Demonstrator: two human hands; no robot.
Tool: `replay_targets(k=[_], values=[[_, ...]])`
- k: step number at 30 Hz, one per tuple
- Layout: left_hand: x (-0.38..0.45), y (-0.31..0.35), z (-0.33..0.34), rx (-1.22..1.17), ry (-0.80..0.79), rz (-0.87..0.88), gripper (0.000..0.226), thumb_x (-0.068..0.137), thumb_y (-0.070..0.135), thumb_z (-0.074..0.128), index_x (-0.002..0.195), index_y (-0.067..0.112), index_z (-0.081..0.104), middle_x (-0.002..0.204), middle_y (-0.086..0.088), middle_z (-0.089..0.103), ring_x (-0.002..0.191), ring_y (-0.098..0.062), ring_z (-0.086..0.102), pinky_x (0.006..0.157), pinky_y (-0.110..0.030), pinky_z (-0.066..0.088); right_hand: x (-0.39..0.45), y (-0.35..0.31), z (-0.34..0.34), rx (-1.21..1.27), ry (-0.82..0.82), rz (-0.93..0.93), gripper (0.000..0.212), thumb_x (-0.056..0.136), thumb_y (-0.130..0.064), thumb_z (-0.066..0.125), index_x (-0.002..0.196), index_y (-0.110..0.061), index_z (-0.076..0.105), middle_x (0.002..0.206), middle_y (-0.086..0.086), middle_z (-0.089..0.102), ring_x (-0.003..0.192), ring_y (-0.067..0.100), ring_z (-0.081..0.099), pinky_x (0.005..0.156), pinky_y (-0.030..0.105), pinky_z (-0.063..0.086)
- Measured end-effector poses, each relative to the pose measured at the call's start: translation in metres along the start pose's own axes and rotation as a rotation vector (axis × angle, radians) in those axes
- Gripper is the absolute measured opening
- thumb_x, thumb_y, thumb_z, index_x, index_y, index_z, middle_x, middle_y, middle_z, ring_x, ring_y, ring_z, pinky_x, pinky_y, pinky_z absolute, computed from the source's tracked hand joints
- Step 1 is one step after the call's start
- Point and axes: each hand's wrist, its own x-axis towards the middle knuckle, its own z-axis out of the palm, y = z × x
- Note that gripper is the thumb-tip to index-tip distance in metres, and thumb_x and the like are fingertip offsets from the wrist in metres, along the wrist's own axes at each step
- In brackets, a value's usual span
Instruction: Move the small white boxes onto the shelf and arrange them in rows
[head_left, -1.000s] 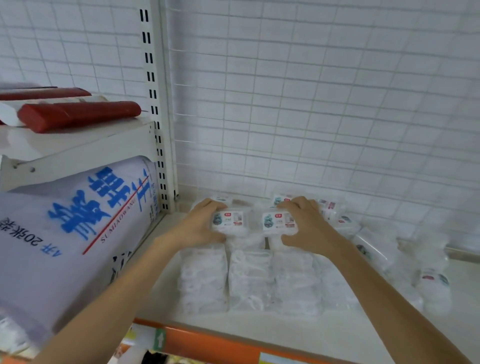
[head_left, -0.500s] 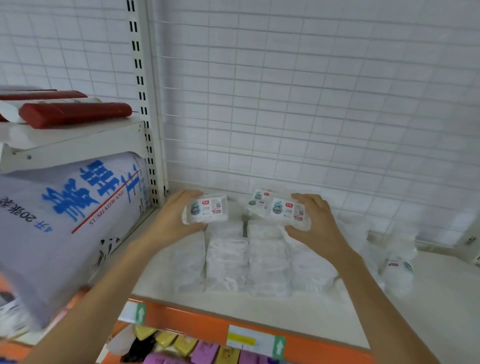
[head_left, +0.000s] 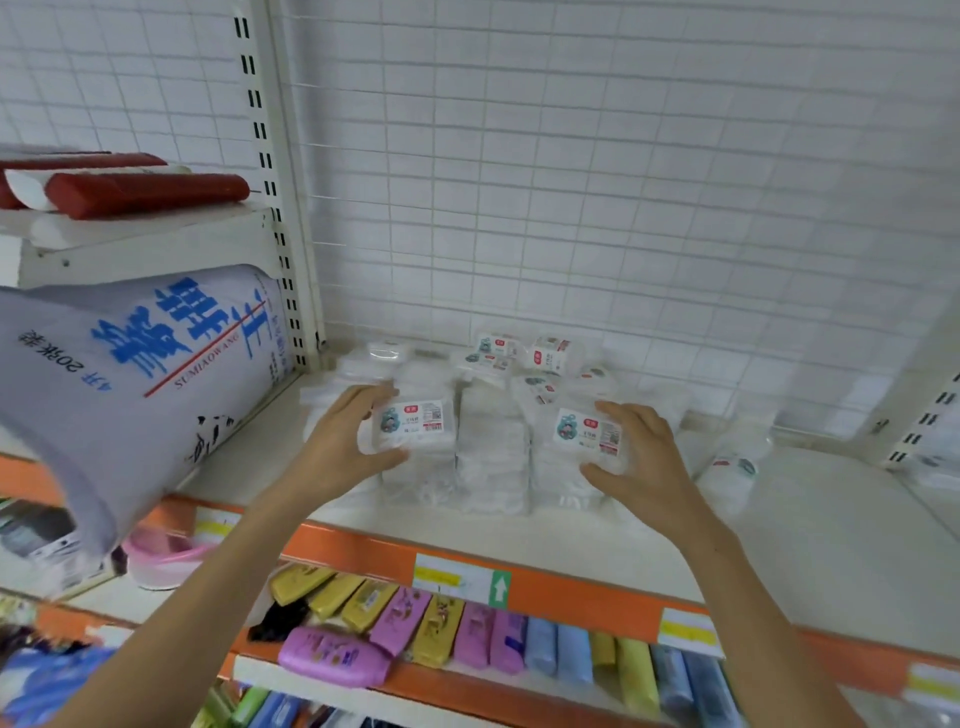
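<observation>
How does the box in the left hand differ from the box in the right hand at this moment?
The left hand grips its box over the left column of laid boxes; the right hand grips its box over the right column. The left box's label sits nearly level, while the right box's label tilts down to the right. Both are small white boxes with the same cartoon-and-barcode label facing up.

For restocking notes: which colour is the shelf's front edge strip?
Orange front edge strip, clearest in the head view.
</observation>
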Motion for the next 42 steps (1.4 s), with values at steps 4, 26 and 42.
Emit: replay_targets(k=[4,26,42], values=[[0.002,0.014,0.016,-0.017,-0.034,0.074,0.067,0.065,0.023,0.082,0.123,0.01,0.052,0.114,0.005,0.046,0.107,-0.015,0.049,0.093,-0.029,0.042,-0.029,0.001,-0.018,-0.024,0.029,0.051,0.064,0.077,-0.019,0.073,0.132,-0.024,0.041,0.116,-0.01,0.034,0.11,0.005,0.029,0.094,0.019,0.026],[-0.097,0.207,0.194,-0.446,-0.686,0.479,0.079,0.06,0.054,0.063,0.124,0.01,0.052,0.116,0.002,0.047,0.109,-0.017,0.051,0.091,-0.027,0.04,-0.388,-0.043,-0.133,-0.36,0.435,0.86,0.068,0.07,-0.024,0.076,0.131,-0.014,0.047,0.129,0.008,0.044,0.12,0.024,0.04,0.099,0.036,0.038],[-0.17,0.407,0.335,-0.433,-0.672,0.488,0.064,0.072,0.023,0.078,0.129,0.014,0.049,0.125,0.002,0.046,0.109,-0.005,0.038,0.088,-0.016,0.026,-0.546,0.042,-0.28,-0.304,0.489,0.975,0.069,0.073,-0.017,0.076,0.134,-0.018,0.044,0.119,-0.005,0.039,0.116,0.016,0.039,0.095,0.023,0.036]])
